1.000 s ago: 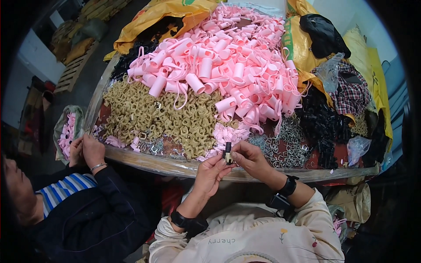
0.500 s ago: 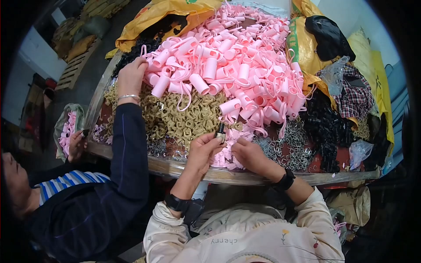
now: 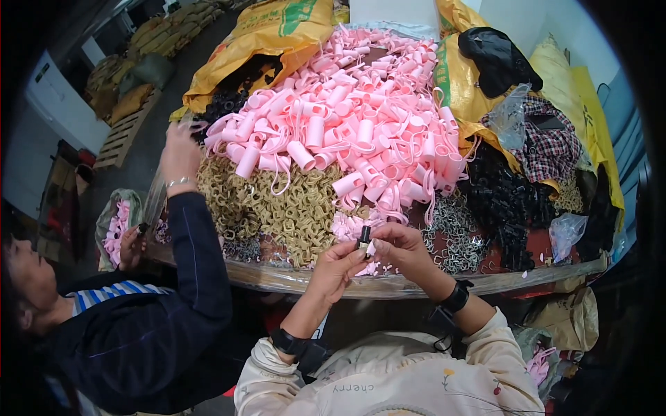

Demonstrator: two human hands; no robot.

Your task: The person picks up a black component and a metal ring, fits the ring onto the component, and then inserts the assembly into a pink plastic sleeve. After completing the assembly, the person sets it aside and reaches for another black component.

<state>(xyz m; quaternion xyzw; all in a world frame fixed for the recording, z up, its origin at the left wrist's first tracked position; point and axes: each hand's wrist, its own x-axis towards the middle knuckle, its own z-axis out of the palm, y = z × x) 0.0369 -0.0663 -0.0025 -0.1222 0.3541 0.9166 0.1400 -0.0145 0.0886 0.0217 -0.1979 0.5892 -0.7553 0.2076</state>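
Note:
My left hand (image 3: pixel 334 269) is closed on a small black plastic part (image 3: pixel 365 234), which stands upright from the fingertips with a tan bit at its base. Close beside it, my right hand (image 3: pixel 402 251) pinches a small flat pink piece (image 3: pixel 371 248) against the black part. Both hands are just above the table's front edge. Behind them lie a scatter of small pink pieces (image 3: pixel 345 227) and a heap of tan plastic clips (image 3: pixel 288 211). Farther back rises a large pile of pink tubes with strap loops (image 3: pixel 303 154).
On the right are metal hooks (image 3: pixel 454 239) and black plastic parts (image 3: pixel 510 201). Yellow woven sacks (image 3: pixel 267 31) stand at the back. To my left, a co-worker (image 3: pixel 149 326) in a dark jacket reaches over the table's wooden rim (image 3: pixel 277 279); that person's other hand holds a small dark part.
My right hand has brought a pink piece up to the black part in my left hand. The co-worker's raised hand has moved left, off the pink pile. The view has shifted slightly.

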